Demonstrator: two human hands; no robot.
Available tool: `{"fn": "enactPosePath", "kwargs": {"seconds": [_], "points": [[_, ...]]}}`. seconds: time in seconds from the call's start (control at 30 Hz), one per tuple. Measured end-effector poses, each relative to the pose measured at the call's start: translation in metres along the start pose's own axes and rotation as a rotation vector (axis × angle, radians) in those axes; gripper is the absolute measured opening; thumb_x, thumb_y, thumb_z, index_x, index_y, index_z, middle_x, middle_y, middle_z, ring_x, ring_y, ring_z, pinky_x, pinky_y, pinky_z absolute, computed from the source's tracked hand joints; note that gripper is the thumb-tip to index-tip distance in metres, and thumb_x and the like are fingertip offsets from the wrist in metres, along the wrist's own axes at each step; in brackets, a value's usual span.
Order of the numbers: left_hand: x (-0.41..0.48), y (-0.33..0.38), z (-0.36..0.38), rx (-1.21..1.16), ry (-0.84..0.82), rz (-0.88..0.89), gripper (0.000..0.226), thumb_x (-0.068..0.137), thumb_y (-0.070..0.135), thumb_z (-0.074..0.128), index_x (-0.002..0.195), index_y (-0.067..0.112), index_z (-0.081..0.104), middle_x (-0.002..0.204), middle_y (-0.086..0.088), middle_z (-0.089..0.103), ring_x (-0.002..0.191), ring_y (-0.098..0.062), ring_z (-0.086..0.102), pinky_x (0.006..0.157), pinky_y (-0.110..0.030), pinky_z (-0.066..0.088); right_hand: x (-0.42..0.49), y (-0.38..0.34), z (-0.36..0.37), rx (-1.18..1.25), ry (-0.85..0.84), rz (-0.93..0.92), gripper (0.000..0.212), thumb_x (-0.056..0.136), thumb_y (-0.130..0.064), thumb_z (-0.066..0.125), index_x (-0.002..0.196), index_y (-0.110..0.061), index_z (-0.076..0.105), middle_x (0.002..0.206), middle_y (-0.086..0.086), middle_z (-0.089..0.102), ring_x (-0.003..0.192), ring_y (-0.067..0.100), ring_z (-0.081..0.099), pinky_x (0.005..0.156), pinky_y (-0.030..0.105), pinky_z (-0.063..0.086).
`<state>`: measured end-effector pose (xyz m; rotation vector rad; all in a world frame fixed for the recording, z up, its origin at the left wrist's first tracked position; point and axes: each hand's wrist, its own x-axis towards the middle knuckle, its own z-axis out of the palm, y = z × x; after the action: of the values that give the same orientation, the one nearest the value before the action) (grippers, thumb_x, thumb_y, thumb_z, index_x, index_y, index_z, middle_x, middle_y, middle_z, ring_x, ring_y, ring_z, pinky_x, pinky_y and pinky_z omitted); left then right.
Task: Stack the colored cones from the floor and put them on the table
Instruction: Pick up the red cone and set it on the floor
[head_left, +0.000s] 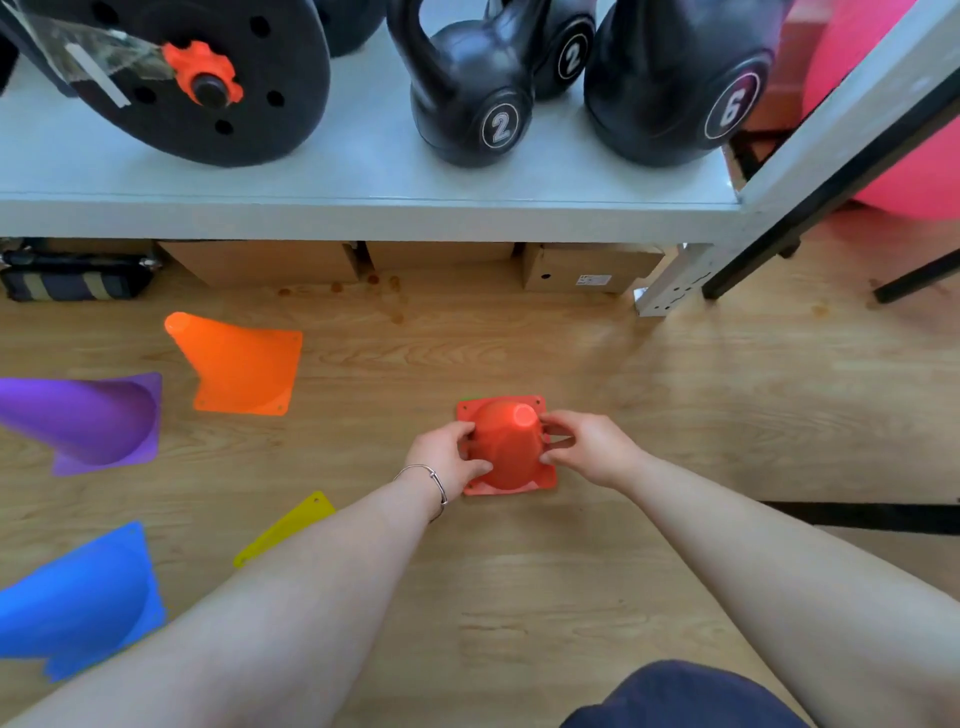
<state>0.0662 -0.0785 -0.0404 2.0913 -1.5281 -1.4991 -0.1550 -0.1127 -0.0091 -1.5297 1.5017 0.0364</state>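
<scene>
On the floor before the worktop (363, 213), both hands, left (449, 457) and right (587, 447), clasp the red cone (506, 447), fingers closed around its sides; perhaps a green cone lies beneath. Light, flexible plastic: grip low.

The purple cone (88, 418) and the blue cone (78, 603) both run off the left edge, their tips out of sight. The left forearm covers all but one corner of the yellow cone (291, 525). A sliver of green (467, 400) peeks out behind the red cone (506, 447); what it belongs to is unclear. The label on the cardboard box (587, 267) under the table (363, 213) is too small to read.
</scene>
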Motion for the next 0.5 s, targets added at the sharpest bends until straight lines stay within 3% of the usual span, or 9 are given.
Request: {"fn": "enactPosePath", "kwargs": {"seconds": [0.3, 0.5], "points": [[-0.003, 0.010, 0.009, 0.147, -0.017, 0.002, 0.068, 0.077, 0.023, 0.076, 0.138, 0.017, 0.046, 0.130, -0.006, 0.063, 0.119, -0.023, 0.060, 0.104, -0.033, 0.045, -0.008, 0.009, 0.012, -0.025, 0.025, 0.022, 0.068, 0.081, -0.010, 0.077, 0.142, -0.012, 0.049, 0.134, 0.011, 0.063, 0.116, 0.024, 0.065, 0.106, 0.035, 0.047], [-0.005, 0.013, 0.014, 0.149, -0.005, -0.024, 0.070, 0.078, 0.022, 0.076, 0.140, 0.016, 0.043, 0.132, -0.008, 0.062, 0.120, -0.025, 0.059, 0.104, -0.035, 0.045, -0.007, 0.011, 0.014, -0.099, 0.032, 0.017, 0.066, 0.082, -0.015, 0.076, 0.141, -0.013, 0.047, 0.135, 0.011, 0.062, 0.126, 0.026, 0.058, 0.107, 0.032, 0.044]]}}
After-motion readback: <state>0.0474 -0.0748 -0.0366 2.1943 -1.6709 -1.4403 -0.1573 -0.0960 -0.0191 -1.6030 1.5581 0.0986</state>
